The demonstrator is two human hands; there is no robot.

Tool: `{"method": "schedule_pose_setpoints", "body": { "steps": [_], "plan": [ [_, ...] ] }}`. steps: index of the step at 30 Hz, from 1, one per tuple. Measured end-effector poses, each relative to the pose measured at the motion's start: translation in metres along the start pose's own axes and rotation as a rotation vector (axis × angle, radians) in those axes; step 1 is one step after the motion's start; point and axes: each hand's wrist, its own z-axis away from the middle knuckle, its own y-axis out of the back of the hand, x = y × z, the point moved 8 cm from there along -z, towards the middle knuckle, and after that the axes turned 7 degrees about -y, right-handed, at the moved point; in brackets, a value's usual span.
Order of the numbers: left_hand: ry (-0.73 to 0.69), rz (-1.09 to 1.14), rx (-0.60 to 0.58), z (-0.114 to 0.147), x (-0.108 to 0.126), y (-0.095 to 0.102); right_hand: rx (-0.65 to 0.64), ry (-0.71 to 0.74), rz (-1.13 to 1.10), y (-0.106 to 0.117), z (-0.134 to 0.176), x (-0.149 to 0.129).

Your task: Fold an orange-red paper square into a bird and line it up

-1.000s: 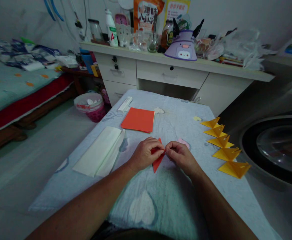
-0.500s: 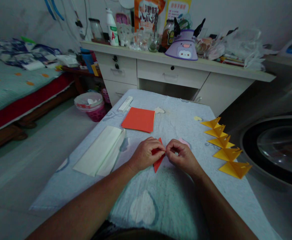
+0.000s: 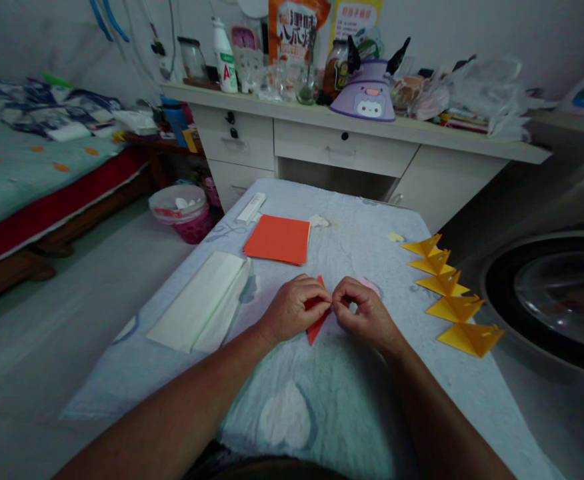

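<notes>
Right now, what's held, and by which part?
Left hand: folded red paper, mid-length, between its far and near tips. Whether the right hand grips it can't be told.

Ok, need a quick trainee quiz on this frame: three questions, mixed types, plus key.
1. True or false: the left hand holds the red folded paper.
2. How many yellow shapes are lined up?
3. Which sits on top of the cabinet?
A) red stack
B) purple visor
C) pink bin

Key: 1. True. 2. Five. 3. B.
</notes>
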Motion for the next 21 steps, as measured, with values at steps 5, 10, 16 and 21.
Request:
{"method": "schedule_pose_setpoints", "body": {
  "steps": [5, 10, 16, 21],
  "plan": [
    [0.03, 0.019, 0.007, 0.0, -0.003, 0.002, 0.001, -0.04, -0.004, 0.002, 0.001, 0.002],
    [0.073, 0.038, 0.03, 0.0, -0.007, 0.003, -0.017, -0.067, -0.014, 0.0, 0.001, 0.003],
    [0.101, 0.034, 0.036, 0.002, -0.011, 0.002, 0.027, -0.012, 0.062, 0.0, 0.001, -0.001],
    [0.113, 0.036, 0.034, 0.002, -0.011, 0.001, 0.064, 0.046, 0.143, 0.001, 0.001, -0.005]
  ]
}}
